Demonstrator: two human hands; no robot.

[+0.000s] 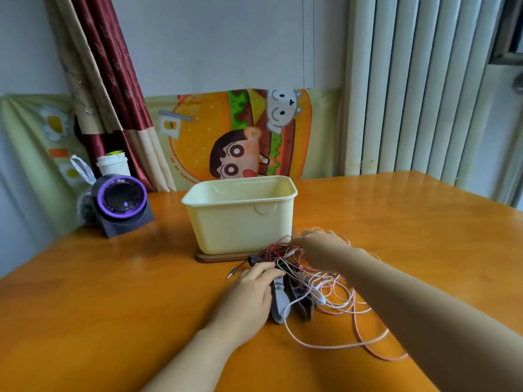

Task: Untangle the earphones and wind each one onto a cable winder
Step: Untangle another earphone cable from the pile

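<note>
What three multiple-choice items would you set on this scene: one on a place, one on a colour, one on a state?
1. Where does the cream tub stand?
A. On a brown base, behind the tangle of earphones
B. On the floor
C. In the person's lap

2. What colour is the ring on the dark device?
A. Green
B. Purple
C. Red

3. In what state are the earphones?
A. Wound neatly onto winders
B. Inside the tub
C. Tangled in a heap on the table

Answers:
1 A, since the tub sits on its base just beyond the cords.
2 B, since the ring round the device's front is purple.
3 C, since pink, red and white cords lie crossed together on the table.
</note>
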